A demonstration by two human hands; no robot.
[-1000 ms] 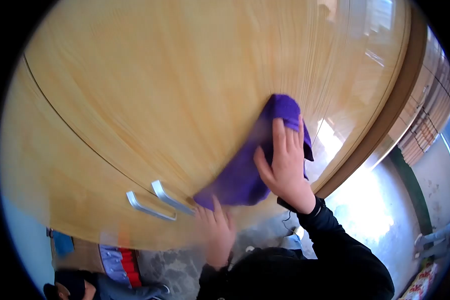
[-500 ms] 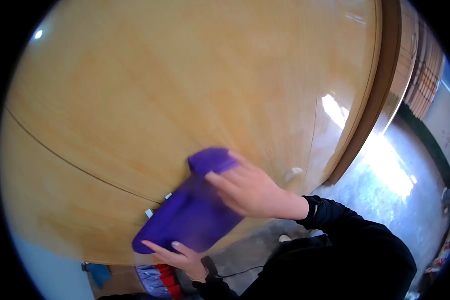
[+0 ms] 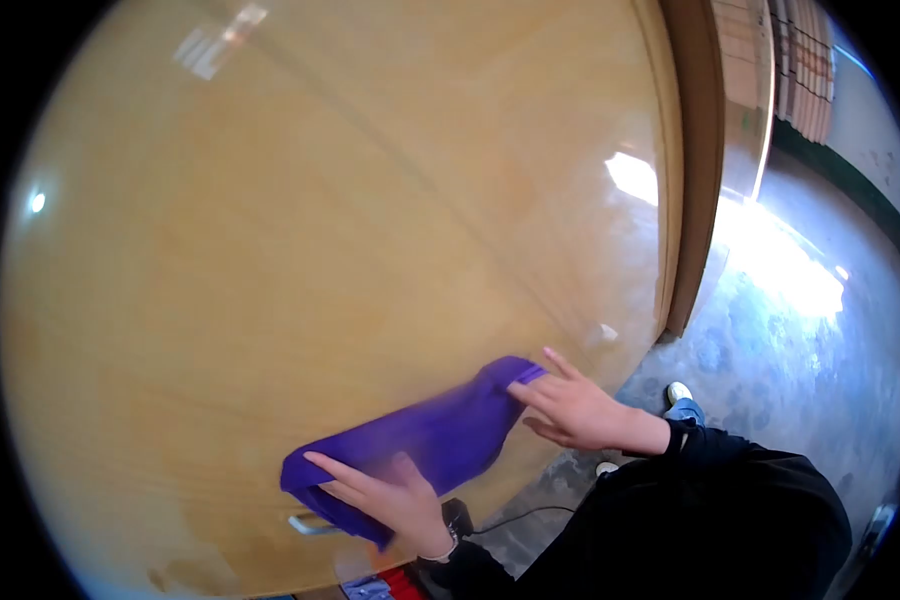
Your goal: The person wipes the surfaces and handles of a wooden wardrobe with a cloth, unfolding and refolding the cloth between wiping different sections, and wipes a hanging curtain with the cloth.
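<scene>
A purple cloth stretches slantwise across the pale wooden panel, low in the head view. My left hand holds its lower left end, with the fingers straight along the fabric and the thumb standing apart. A loose flap of the cloth hangs beneath that palm. At the upper right end, my right hand grips the edge in its lower fingers, while one finger points up off the fabric. Just under the left end, a pale handle on the panel shows, partly covered by the cloth.
A brown edge strip borders the panel on the right. Beyond it lies a grey, sunlit floor. A small white knob-like piece is near the panel's right side. A dark cable runs below my hands. Red fabric shows at the bottom.
The view has shifted. My right hand has moved right and away from my left, and the folded-over cloth is now drawn out longer between them.
</scene>
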